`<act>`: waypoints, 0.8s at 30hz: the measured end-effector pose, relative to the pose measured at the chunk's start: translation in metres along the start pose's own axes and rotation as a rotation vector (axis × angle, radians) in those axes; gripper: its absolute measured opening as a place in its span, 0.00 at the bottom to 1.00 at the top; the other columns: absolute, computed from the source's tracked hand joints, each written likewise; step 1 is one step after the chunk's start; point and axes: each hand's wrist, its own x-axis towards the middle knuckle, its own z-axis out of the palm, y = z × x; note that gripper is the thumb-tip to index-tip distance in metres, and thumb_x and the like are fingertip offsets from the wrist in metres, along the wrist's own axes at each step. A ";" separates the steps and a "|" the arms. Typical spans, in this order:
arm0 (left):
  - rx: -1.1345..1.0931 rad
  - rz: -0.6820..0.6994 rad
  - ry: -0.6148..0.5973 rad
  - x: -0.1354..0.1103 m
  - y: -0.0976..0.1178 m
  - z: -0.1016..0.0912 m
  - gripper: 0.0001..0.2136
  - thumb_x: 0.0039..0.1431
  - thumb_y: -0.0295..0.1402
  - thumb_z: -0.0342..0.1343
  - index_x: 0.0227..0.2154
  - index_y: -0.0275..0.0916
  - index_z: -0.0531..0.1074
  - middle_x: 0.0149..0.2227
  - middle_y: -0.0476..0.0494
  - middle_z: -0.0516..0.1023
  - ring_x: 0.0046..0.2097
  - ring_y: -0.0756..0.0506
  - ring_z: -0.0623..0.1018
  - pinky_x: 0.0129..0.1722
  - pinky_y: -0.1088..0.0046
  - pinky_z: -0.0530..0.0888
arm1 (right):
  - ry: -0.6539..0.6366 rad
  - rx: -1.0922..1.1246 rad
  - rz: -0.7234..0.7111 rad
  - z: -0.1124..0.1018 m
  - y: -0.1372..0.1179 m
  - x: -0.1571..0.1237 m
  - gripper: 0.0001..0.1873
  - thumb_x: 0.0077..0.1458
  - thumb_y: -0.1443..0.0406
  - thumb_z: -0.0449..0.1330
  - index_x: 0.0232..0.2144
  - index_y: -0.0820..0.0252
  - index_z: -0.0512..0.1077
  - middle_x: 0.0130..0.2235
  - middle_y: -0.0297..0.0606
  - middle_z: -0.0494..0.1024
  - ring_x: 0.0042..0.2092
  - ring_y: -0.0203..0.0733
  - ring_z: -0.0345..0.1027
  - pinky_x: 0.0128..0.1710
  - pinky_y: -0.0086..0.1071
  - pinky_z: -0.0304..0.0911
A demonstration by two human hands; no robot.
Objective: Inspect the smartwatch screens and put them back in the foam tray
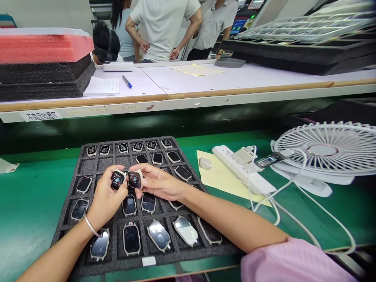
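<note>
My left hand (107, 196) pinches a smartwatch case (118, 179) between thumb and fingers, its round dial lit on the screen. Right beside it, my right hand (160, 182) grips a second smartwatch case (135, 179), whose screen is also lit. The two cases are side by side, nearly touching. Both are held above a black foam tray (88, 166) divided into square pockets. Strapless watch cases lie in many pockets, such as a dark-screened one (131, 239) in the front row. Those in the back row (123, 148) show white text. My forearms hide some pockets.
Right of the tray are a white power strip (243, 168), looped cables, yellow paper (217, 178) and a white fan (323, 150). A raised shelf (152, 80) behind holds foam stacks (44, 66), a notepad (102, 86) and a pen (127, 81). Several people are beyond it.
</note>
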 end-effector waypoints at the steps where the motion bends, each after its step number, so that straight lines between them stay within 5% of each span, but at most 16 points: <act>1: -0.001 -0.005 -0.003 0.000 0.000 0.000 0.15 0.51 0.33 0.57 0.44 0.39 0.70 0.34 0.48 0.77 0.34 0.48 0.77 0.34 0.73 0.73 | -0.011 0.001 -0.005 -0.001 0.001 0.000 0.24 0.55 0.60 0.71 0.52 0.55 0.71 0.40 0.32 0.77 0.34 0.35 0.78 0.39 0.33 0.71; 24: 0.021 -0.061 -0.043 0.001 -0.002 -0.002 0.19 0.53 0.39 0.57 0.46 0.38 0.69 0.38 0.45 0.76 0.37 0.46 0.75 0.38 0.69 0.71 | -0.044 0.008 -0.018 -0.003 0.000 0.000 0.21 0.58 0.62 0.69 0.53 0.53 0.71 0.42 0.32 0.77 0.37 0.36 0.79 0.43 0.34 0.70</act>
